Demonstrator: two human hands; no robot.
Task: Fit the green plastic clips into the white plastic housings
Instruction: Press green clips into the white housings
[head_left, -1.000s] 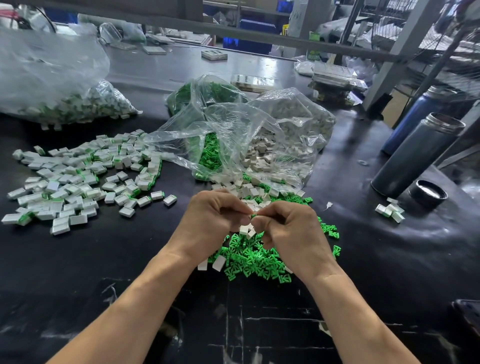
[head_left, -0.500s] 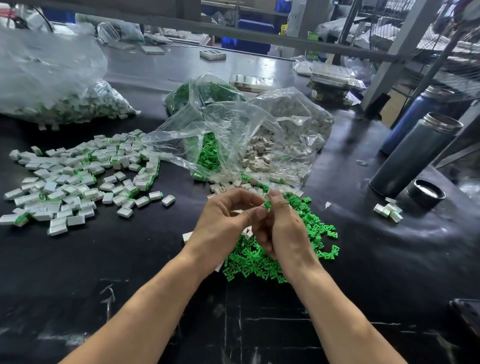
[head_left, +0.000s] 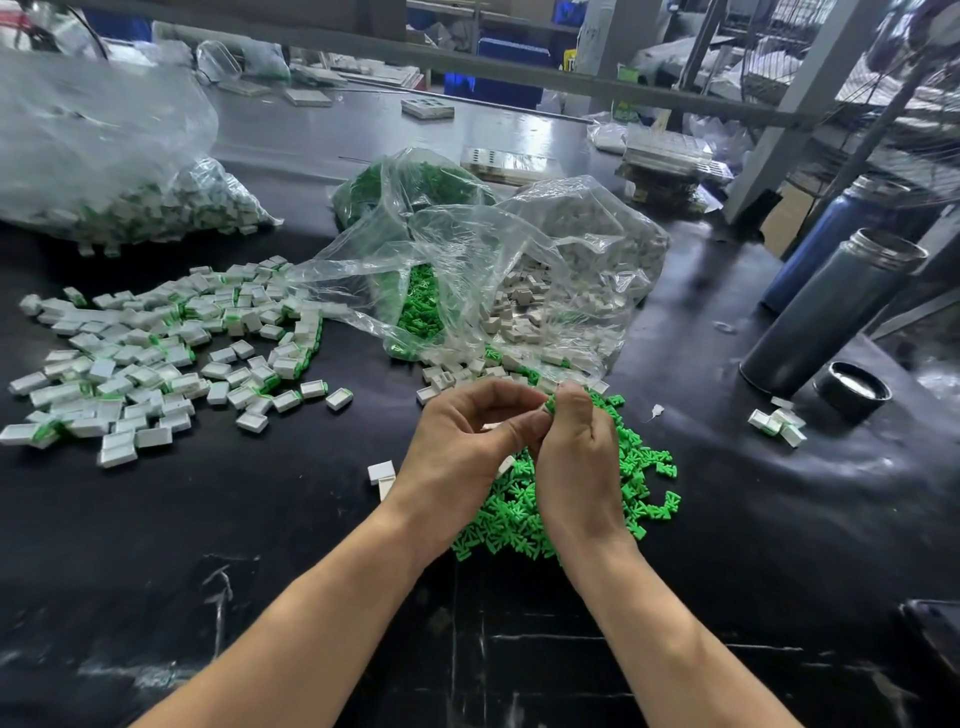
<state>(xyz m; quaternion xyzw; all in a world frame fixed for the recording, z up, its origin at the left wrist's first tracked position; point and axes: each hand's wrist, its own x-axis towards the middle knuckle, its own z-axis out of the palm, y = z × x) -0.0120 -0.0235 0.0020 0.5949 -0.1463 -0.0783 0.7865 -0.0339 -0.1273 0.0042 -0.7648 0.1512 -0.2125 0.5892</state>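
Both hands have risen slightly from the green clip pile (head_left: 634, 467); left hand (head_left: 462, 447) and right hand (head_left: 576, 457) pinch a white housing (head_left: 546, 407) at frame centre.

- The left hand (head_left: 462, 441) and right hand (head_left: 576, 452) now sit closer, pressed side by side, no longer fingertip to fingertip.
- The right thumb (head_left: 571, 402) now points up, a small white and green part (head_left: 549, 407) pinched between it and the left fingertips.
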